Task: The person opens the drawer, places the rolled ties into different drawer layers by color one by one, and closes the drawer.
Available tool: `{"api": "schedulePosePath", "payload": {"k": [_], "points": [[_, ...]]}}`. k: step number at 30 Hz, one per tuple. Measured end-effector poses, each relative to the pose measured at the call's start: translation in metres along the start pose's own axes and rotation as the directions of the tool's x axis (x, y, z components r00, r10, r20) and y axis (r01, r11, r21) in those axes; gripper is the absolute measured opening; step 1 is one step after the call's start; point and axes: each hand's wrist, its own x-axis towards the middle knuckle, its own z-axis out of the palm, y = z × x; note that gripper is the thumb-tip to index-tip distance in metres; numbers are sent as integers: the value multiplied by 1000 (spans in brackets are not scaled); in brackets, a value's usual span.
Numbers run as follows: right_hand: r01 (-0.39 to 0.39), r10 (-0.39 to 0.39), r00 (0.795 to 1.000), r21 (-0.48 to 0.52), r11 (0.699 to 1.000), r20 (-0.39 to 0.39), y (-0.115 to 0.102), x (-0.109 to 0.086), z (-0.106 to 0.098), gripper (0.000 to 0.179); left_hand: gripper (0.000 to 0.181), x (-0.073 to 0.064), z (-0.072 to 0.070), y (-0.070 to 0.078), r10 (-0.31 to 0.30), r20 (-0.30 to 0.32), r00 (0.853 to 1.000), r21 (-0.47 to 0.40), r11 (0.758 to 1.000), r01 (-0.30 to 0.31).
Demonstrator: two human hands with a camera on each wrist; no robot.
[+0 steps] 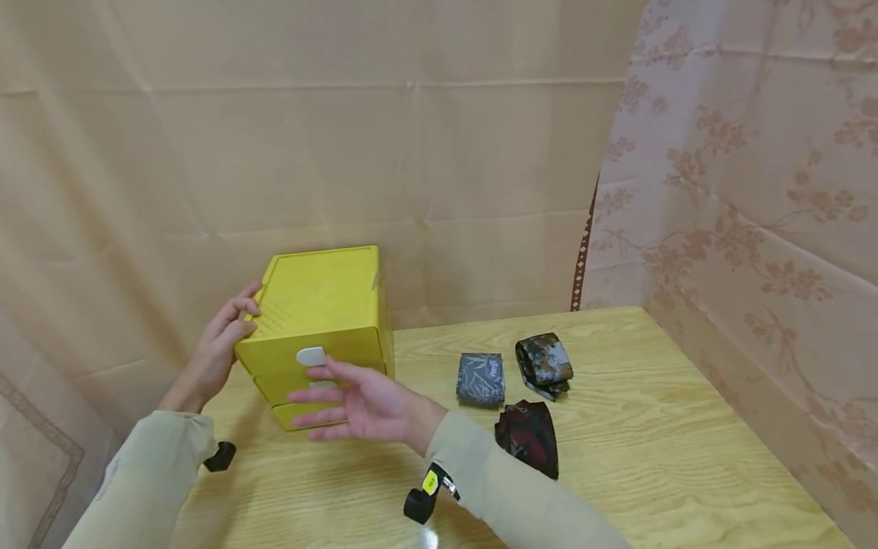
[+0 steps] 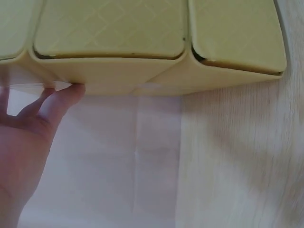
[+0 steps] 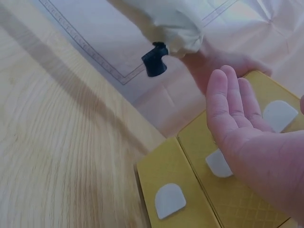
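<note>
A yellow drawer box (image 1: 322,293) with three drawers stands at the back left of the table, its drawer fronts flush in the left wrist view. White tabs serve as handles, the top handle (image 1: 311,356) being the clearest in the head view. My left hand (image 1: 218,354) rests against the box's left side, fingertips near its top edge. In front of the drawers is my right hand (image 1: 370,404), palm turned sideways, fingers extended and spread. Its uppermost fingertip overlaps the edge of the top handle in the head view, and the hand partly covers the lower drawers.
Right of the box lie three rolled neckties: a grey patterned tie (image 1: 480,379), a dark tie with pale flowers (image 1: 544,364) and a dark red tie (image 1: 528,438). A beige curtain (image 1: 480,168) hangs behind the wooden table (image 1: 631,427), with a floral cloth (image 1: 754,229) at right.
</note>
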Motion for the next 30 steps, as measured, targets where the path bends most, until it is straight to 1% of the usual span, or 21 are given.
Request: {"api": "schedulePosePath", "payload": {"k": [5,10,15,18,25,30], "points": [[6,-5,1000,19,1000,-6,-2,1,3,67,16,0,0,-2,8,13,1000,-18,1000,-8],[9,-9,1000,19,1000,-18,-4,2,4,68,16,2,2,-1,-8,-2,1000,20,1000,8],[16,-15,999,30,999,-29,-8,6,6,68,16,6,2,0,-45,-25,999,63,997,46],[10,-9,999,46,999,-39,-10,8,9,68,16,8,1,-1,-61,-31,998,63,996,63],[0,4,998,72,997,-62,-12,11,13,68,21,9,4,-1,-74,-35,997,-4,997,74],[-9,14,998,75,997,-66,-11,13,16,56,22,4,5,-2,-80,-60,995,1,997,80]]}}
